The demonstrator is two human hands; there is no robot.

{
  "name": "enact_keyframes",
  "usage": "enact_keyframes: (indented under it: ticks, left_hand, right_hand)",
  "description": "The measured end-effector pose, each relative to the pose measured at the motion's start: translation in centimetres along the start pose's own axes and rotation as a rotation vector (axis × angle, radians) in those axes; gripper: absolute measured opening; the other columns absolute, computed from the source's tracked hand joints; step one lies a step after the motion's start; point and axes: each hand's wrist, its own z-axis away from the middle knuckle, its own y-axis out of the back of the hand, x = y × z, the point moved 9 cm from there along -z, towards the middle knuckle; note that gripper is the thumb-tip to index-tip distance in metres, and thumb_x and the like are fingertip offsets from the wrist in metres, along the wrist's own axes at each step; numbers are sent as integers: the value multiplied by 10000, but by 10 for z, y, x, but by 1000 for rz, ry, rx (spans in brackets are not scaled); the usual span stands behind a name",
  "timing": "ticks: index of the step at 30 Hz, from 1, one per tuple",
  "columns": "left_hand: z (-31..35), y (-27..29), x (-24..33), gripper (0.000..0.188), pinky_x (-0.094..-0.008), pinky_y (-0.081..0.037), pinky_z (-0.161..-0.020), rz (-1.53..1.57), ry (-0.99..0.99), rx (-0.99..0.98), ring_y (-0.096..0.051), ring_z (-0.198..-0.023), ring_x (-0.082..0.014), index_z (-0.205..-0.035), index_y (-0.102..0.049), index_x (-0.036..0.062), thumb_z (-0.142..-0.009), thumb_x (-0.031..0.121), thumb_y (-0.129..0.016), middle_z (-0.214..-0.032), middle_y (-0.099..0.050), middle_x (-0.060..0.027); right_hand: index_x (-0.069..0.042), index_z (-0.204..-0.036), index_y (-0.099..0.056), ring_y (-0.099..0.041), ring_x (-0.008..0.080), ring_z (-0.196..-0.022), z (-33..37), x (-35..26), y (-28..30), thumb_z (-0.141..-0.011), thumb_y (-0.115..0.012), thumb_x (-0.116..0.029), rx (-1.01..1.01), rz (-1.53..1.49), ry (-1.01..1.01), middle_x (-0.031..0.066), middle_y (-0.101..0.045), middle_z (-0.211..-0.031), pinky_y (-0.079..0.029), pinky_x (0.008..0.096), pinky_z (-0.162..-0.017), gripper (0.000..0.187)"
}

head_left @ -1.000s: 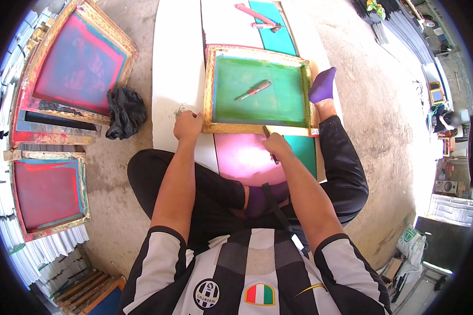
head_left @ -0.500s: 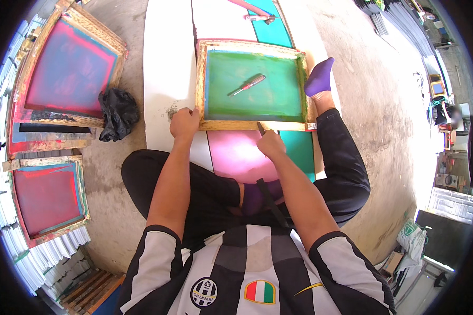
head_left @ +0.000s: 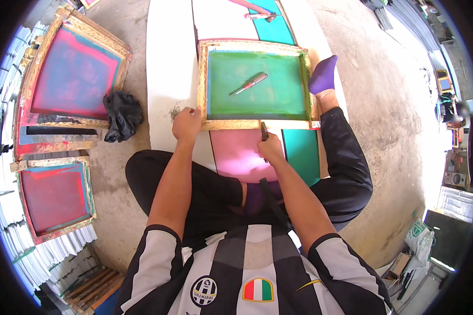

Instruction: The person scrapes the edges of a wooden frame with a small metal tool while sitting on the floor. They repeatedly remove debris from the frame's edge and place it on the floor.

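A wooden screen-printing frame (head_left: 231, 125) with green mesh (head_left: 278, 89) lies flat in front of me. On the mesh rests a screwdriver (head_left: 249, 84) with a clear handle, lying at a slant. My left hand (head_left: 186, 124) is curled at the frame's near left corner, its fingertips against the wood. My right hand (head_left: 270, 148) is closed around a narrow dark hand tool (head_left: 264, 129), whose kind I cannot make out. The tool's upper end is at the frame's near rail; whether it touches is unclear. Part of the tool is hidden in my fist.
Beneath the frame are white, pink (head_left: 234, 152) and green boards (head_left: 301, 152). A hammer (head_left: 257, 8) and a red-and-white cutter (head_left: 256, 16) lie beyond it. My purple-socked foot (head_left: 323, 73) is beside its right edge. At left are a black plastic bag (head_left: 122, 115) and more printing frames (head_left: 92, 189).
The right hand has turned slightly and the tool now stands more upright, with more of it showing. My left hand remains at the corner. The whole view has shifted a little.
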Motion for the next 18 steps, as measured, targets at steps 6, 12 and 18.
enact_keyframes:
  ticks: [6,12,18]
  left_hand:
    - [51,-5,54,246,-415,-578,-766,269,-639,-80,-729,-900,-318,-1099,-777,129,-875,230,-769,-994,-757,-112]
    - [92,-11,96,197,-426,-582,-750,167,-962,-176,-715,-874,-329,-1047,-796,145,-866,196,-739,-985,-757,-90]
    - [90,-14,90,135,-435,-577,-719,101,-980,-171,-717,-836,-320,-930,-805,133,-884,181,-688,-932,-763,-80]
  right_hand:
    - [-3,-885,-640,-686,238,-539,39,-35,-33,-853,-566,-104,-135,-42,104,141,-683,-679,-547,400,-488,129]
    - [-3,-894,-638,-689,239,-554,51,-52,-59,-846,-568,-91,-223,-19,167,137,-684,-695,-552,392,-514,123]
    - [10,-953,-643,-692,236,-574,51,-52,-71,-857,-585,-98,-301,1,180,139,-681,-704,-552,383,-513,156]
